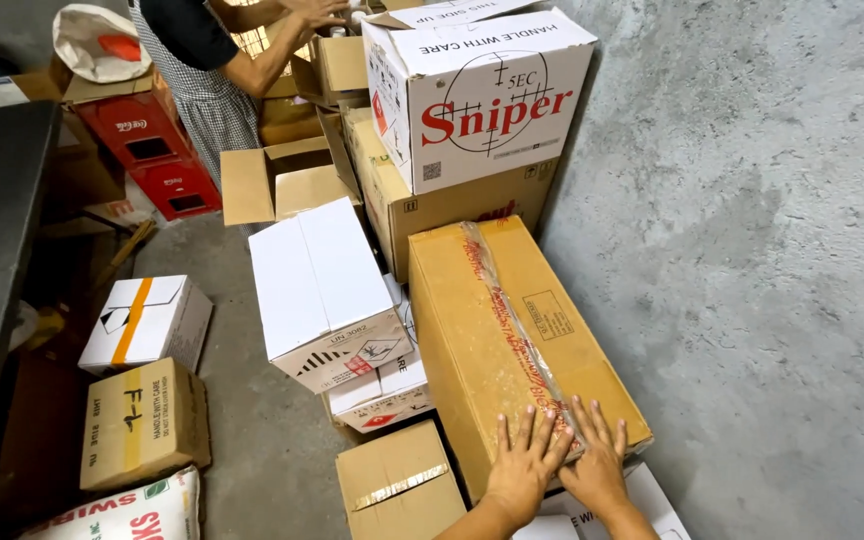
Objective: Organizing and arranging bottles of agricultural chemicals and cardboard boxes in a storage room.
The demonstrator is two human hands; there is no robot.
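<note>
Head view, looking down at a stack of boxes against a grey concrete wall [752, 250].

Both hands lie flat on the near end of a long brown cardboard box [512, 340]. The left hand [524, 465] has its fingers spread and pressed palm-down on the top face. The right hand [597, 460] sits just beside it, fingers also spread, thumbs nearly touching. Neither hand pinches or clasps anything; I see only flat contact on the cardboard.

The brown box lies tilted, near end toward me, far end against the stack. A strip of clear tape with red print [512, 320] runs lengthwise down its top, and the hands rest at the near end of that strip.

Surroundings: a white box [327, 290] stands just left of the brown one, on top of another white box with red marks [387, 395]. A small brown box with a tape patch [397, 485] sits near the left forearm. Beyond, a large white box with a red and black logo [477, 95] tops the pile.

Another person in a checked apron [207, 95] stands at the far end, hands in an open box; I cannot tell what they hold. Red crates [152, 155] stand to that person's left in the picture. More small boxes lie on the floor [252, 430] at left.
</note>
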